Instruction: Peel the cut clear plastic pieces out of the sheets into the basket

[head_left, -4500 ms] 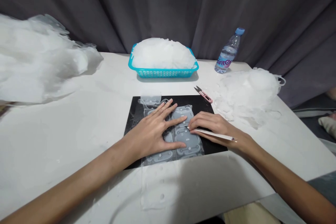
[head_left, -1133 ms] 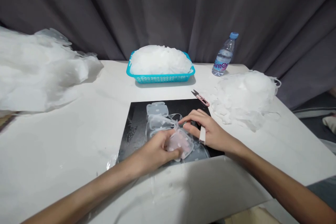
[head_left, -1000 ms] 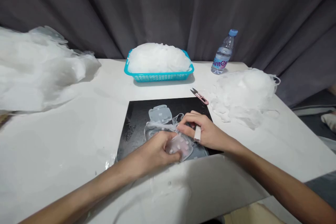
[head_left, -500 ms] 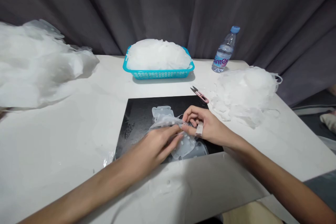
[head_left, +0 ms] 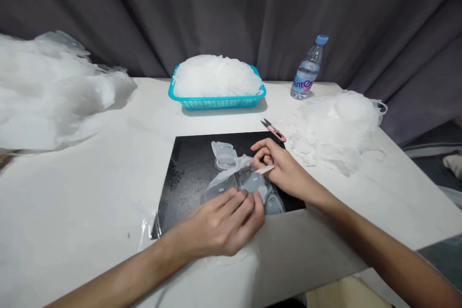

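A sheet of translucent, milky soft plastic pieces, joined by thin strips, lies over a black board. My left hand is closed in a pinch on the near edge of this sheet. Farther up and to the right, my right hand pinches a thin whitish strip of it between thumb and fingers. The sheet is raised and folded between both hands; rounded panels with small slots show in it. The left fingers cover part of the sheet.
Behind the board stands a turquoise basket heaped with white pieces. Pink-handled thread snips lie at the board's far right corner. A water bottle stands beyond, near a white scrap pile. A large translucent heap is at left.
My left hand has moved nearer and slightly right, its fingers now curled on the sheet's near edge. My right hand stays almost in place, with a strip now showing at its fingers.
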Tool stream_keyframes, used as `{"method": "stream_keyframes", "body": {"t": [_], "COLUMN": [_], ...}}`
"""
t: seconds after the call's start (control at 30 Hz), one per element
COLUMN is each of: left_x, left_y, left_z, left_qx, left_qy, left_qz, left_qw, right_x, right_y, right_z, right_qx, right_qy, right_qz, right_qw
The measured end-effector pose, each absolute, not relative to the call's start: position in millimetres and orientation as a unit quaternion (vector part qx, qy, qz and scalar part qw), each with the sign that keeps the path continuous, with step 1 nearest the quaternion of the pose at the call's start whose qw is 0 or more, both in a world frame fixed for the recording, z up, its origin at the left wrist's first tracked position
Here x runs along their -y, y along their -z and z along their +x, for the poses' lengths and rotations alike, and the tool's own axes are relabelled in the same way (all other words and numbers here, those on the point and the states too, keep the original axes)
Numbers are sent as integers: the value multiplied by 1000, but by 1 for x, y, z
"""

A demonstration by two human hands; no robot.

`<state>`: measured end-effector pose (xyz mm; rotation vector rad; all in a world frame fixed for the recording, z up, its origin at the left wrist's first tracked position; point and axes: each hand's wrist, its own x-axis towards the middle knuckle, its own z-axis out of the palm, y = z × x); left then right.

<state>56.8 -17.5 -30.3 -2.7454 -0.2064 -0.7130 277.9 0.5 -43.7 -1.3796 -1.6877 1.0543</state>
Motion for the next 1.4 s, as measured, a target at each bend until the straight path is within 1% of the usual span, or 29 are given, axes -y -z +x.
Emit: {"method": "stream_keyframes", "body": {"t": [0.03,0.1,0.17,0.2,0.27,0.33,0.43,0.7,0.77,0.83,0.93,1.0,1.13,1.17,1.2,1.23,1.27,1.33,1.4], "left_x": [17,15,12,9,5,2,-2,-12,-14,-16,-18,-19,-12,-9,-6,-4,-2,-1,-4], "left_y": [31,32,31,30,29,31,35,23,21,19,17,15,14,14,14,14,13,12,10], "left_z": [54,49,48,48,49,51,53,65,65,61,54,52,52,51,49,46,42,36,33], "left_qx": [98,196,316,363,410,411,404,397,391,382,341,288,75,23,-17,-37,-36,27,155], "left_qy": [258,266,253,246,242,248,255,254,257,248,207,194,247,259,269,281,291,309,325], "left_qz": [-957,-938,-866,-821,-741,-676,-620,-637,-660,-709,-807,-876,-966,-965,-959,-955,-954,-949,-908], "left_qw": [86,-102,-293,-366,-474,-559,-622,-610,-587,-538,-435,-335,-19,44,83,89,63,-62,-215], "right_x": [-4,-10,-12,-11,-7,-2,3,3,4,7,11,13,15,14,13,10,7,0,-6], "right_y": [48,53,50,47,37,28,21,22,22,21,19,18,22,25,28,31,35,42,45], "right_z": [280,284,288,289,291,292,291,292,292,291,288,285,278,278,278,279,281,288,297], "right_qx": [637,612,591,581,566,560,559,563,566,574,589,603,665,680,691,698,697,683,663], "right_qy": [-408,-425,-463,-488,-537,-571,-599,-608,-607,-593,-570,-550,-456,-432,-410,-386,-358,-312,-293], "right_qz": [-537,-536,-527,-520,-508,-496,-467,-421,-423,-435,-450,-459,-487,-491,-496,-505,-520,-556,-583], "right_qw": [373,397,399,391,365,337,333,369,363,360,354,350,334,330,329,331,339,357,366]}}
